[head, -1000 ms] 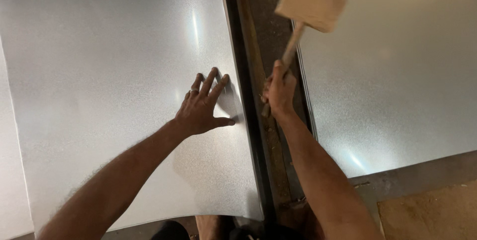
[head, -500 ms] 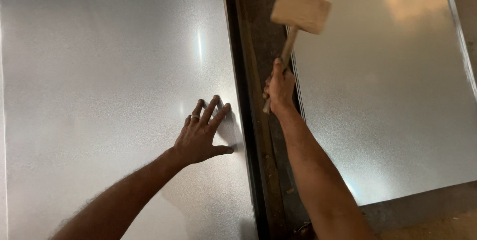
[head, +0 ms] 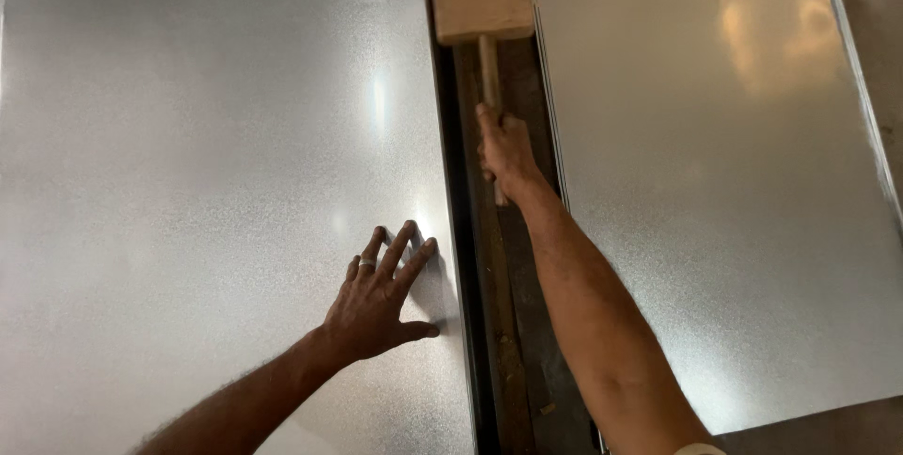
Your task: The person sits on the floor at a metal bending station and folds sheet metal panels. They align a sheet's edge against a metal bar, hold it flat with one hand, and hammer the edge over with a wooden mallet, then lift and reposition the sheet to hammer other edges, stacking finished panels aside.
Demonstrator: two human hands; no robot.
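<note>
Wooden mallet (head: pixel 483 11): handle gripped in the closed fingers of the right hand (head: pixel 505 147), head set over the dark strip (head: pixel 489 323) between two metal sheets. Left sheet (head: pixel 188 182): pressed by the left hand (head: pixel 381 300), fingers spread flat. Right sheet (head: pixel 715 182): untouched.

Two bare forearms, one ring

Both arms are uncovered as far as the view shows, with no sleeves, and the forearms are hairy. The left hand (head: pixel 381 304) wears a plain, light metal ring (head: pixel 368 264) on one finger. The right hand (head: pixel 505 147) is bare, with no ring showing. A pale band edge (head: pixel 701 449) shows on the right arm at the lower frame edge.
</note>
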